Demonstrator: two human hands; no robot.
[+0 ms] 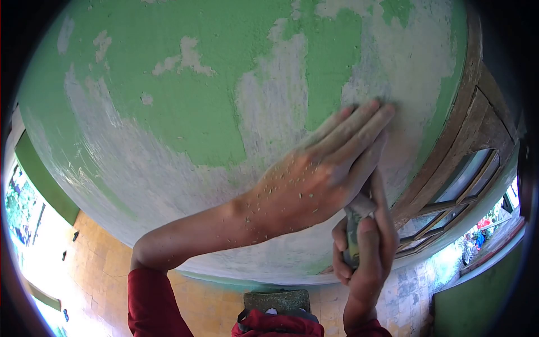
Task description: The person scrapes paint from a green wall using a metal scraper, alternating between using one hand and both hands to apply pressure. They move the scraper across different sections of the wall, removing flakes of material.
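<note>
Spreading unclenched against wall (208,123), left hand (303,185) risks nick if tool (352,238), gripped by right hand (371,253), slips.

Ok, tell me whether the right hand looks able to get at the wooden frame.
Probably yes: the frame looks close to the right hand, with nothing visible between. That hand grips a tool, though, so its fingers aren't free.
</note>
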